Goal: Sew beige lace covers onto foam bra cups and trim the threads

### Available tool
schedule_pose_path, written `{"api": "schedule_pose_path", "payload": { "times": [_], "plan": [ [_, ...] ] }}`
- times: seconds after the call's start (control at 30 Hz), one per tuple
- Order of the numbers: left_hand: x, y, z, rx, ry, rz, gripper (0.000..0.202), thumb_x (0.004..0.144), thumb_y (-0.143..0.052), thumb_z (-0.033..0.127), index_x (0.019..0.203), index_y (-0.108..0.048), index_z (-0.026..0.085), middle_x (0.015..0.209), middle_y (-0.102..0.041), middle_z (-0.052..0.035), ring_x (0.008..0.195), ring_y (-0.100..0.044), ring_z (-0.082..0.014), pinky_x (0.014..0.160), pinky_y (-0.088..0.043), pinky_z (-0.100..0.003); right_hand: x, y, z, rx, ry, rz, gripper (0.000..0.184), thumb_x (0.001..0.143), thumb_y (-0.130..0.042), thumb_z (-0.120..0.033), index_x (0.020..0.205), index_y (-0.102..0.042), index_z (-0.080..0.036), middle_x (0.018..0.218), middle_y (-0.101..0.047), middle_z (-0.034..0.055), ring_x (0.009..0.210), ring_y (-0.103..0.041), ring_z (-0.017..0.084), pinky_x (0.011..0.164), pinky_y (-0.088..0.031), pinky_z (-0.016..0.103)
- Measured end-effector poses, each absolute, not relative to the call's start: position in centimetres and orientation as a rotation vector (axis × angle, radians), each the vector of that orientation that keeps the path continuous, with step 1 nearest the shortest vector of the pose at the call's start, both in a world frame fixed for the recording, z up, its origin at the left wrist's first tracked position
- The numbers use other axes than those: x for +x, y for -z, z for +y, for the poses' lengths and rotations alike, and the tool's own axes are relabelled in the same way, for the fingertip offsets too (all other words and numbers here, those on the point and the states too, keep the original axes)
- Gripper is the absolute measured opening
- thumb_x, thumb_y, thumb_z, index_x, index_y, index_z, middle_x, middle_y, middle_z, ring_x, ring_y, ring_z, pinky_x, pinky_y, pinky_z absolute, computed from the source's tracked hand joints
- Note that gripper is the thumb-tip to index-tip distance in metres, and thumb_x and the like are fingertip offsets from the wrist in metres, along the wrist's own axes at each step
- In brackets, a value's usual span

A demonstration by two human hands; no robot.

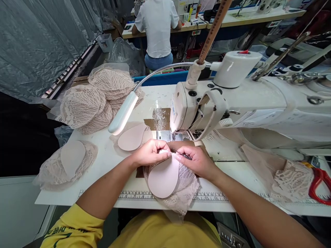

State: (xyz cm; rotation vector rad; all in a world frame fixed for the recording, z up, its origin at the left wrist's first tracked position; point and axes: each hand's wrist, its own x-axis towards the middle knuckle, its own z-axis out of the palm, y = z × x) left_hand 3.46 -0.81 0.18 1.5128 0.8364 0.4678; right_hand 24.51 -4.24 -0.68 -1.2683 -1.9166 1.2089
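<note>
My left hand [153, 152] is closed, pinching the upper tip of a lace piece [188, 181] that carries a pale teardrop-shaped bra pad [163, 179]. Opposite it, my right hand [198, 161] is closed around a thin dark metal tool [186, 157], which looks like thread snips; most of it is hidden by the fingers. Its fingertips meet the same tip of the lace. Both hands are just in front of the needle area of the white sewing machine [181, 106]. The lace hangs down over the table's front edge.
Stacked lace pieces [82, 105] lie at the back left. Two more padded lace pieces rest nearby, one far left [73, 158], one behind my left hand [131, 137]. A lamp [124, 113] hangs low over the table. Red-handled scissors [319, 186] lie right. A person [159, 31] sits ahead.
</note>
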Motion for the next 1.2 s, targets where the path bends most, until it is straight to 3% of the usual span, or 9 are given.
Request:
{"api": "schedule_pose_path", "payload": {
  "times": [0.4, 0.73, 1.07, 1.2],
  "plan": [
    [0.5, -1.1, 0.6, 1.629, -0.252, 0.913, 0.028, 0.082, -0.060, 0.039, 0.075, -0.053, 0.013, 0.064, -0.044, 0.0031, 0.056, -0.035, -0.0066, 0.050, -0.028, -0.018, 25.1, 0.6, -4.0, -1.359, -1.226, -1.921, 0.022, 0.084, -0.055, -0.035, 0.071, -0.059, -0.018, 0.067, -0.056, -0.0016, 0.065, -0.051, 0.013, 0.060, -0.037, 0.026],
    [1.7, -1.2, -0.1, 1.509, -0.355, 0.801, 0.029, 0.076, -0.069, 0.029, 0.097, -0.057, 0.012, 0.076, -0.045, 0.0016, 0.068, -0.042, -0.0087, 0.062, -0.037, -0.020, 25.4, 1.6, -4.0, -1.394, -1.236, -1.924, 0.021, 0.086, -0.054, -0.039, 0.078, -0.060, -0.020, 0.073, -0.060, -0.0013, 0.068, -0.053, 0.015, 0.061, -0.038, 0.027],
    [0.5, -1.3, 0.7, 1.590, -0.214, 0.870, 0.028, 0.078, -0.065, 0.033, 0.095, -0.060, 0.012, 0.074, -0.050, 0.0012, 0.064, -0.042, -0.0089, 0.057, -0.035, -0.020, 25.1, 0.6, -4.1, -1.560, -1.156, -1.911, 0.024, 0.085, -0.053, -0.042, 0.075, -0.061, -0.021, 0.070, -0.061, -0.0021, 0.066, -0.053, 0.015, 0.062, -0.038, 0.027],
    [-0.3, -0.9, 1.6, 1.641, -0.356, 1.014, 0.025, 0.080, -0.062, 0.033, 0.093, -0.059, 0.012, 0.072, -0.047, 0.0023, 0.065, -0.043, -0.0091, 0.061, -0.037, -0.021, 25.2, 0.5, -4.0, -1.592, -1.037, -1.969, 0.024, 0.084, -0.054, -0.041, 0.073, -0.062, -0.021, 0.068, -0.063, -0.0006, 0.062, -0.054, 0.015, 0.057, -0.036, 0.026]
  ]
}}
